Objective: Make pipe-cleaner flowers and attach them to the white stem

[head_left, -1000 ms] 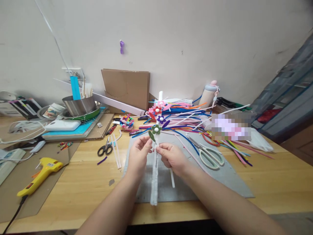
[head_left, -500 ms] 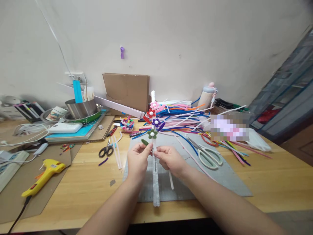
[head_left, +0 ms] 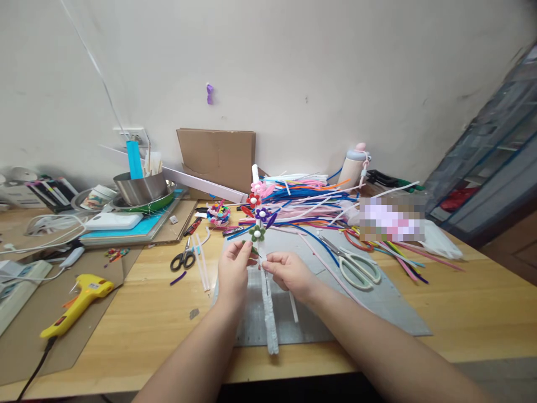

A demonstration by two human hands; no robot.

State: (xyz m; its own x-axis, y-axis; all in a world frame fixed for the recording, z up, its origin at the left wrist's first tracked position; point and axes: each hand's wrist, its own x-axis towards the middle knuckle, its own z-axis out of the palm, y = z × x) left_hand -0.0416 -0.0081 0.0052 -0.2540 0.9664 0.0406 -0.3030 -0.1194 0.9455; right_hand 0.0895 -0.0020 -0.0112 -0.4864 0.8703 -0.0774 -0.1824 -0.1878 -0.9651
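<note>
A long white fuzzy stick (head_left: 271, 319), wrapped like pipe cleaner, stands between my hands and tilts slightly, its top leaning left. Up its upper part sit a pink flower (head_left: 257, 188), a red flower (head_left: 253, 200), a purple flower (head_left: 262, 214) and a green flower (head_left: 257, 233), each with a white centre. Just below the green flower, my left hand (head_left: 234, 271) is closed, thumb and finger pinching a green leaf (head_left: 254, 249) mostly covered by the thumb. My right hand (head_left: 290, 273) is closed too, its fingertips pinching the white stick from the right.
A grey cutting mat (head_left: 344, 313) lies under my hands, with light-handled scissors (head_left: 356, 266) on it. Behind is a heap of pipe cleaners (head_left: 310, 196). Black scissors (head_left: 183, 258) and a yellow glue gun (head_left: 78, 302) with its cord lie to the left. A bottle (head_left: 354, 168) stands at the back.
The white stick has tipped, its flowered top going left and a little down. My left fingers have shifted slightly left, and the green leaf is now more hidden behind the thumb.
</note>
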